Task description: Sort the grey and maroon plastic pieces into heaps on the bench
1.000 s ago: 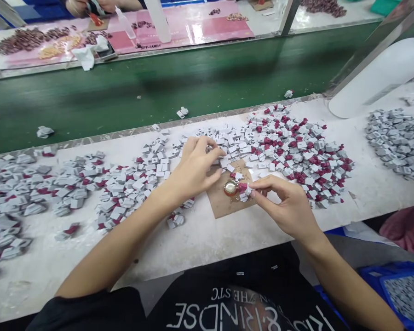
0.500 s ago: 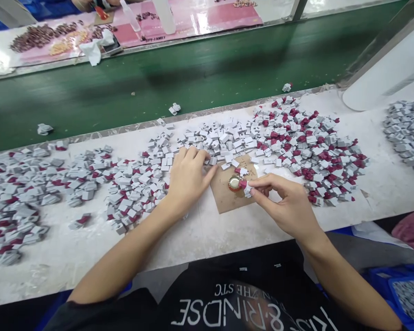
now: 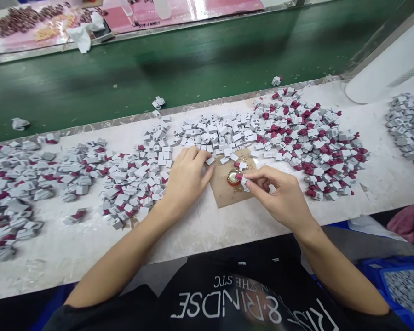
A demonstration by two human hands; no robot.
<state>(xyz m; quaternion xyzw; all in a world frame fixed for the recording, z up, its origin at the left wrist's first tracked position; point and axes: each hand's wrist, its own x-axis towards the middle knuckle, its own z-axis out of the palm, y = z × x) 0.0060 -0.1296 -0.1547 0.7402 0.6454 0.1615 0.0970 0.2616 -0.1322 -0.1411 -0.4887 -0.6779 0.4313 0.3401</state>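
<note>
My right hand pinches a small grey plastic piece with a maroon part between thumb and forefinger. The maroon end is held at a small round cap-like dish with a pale inside and a reddish-brown rim. That dish stands on a brown square board. Just behind it lies another grey-and-maroon piece. My left hand rests at the board's left edge, thumb and forefinger apart, its fingertips beside a loose grey block.
Plain grey blocks lie behind the board. Grey-and-maroon pieces are heaped to the right and left. A white cylinder stands at the back right. A green strip runs behind the table; a blue crate sits lower right.
The view has shifted slightly. My right hand has brought the maroon end of the piece closer in over the round dish. My left hand stays in about the same place.
</note>
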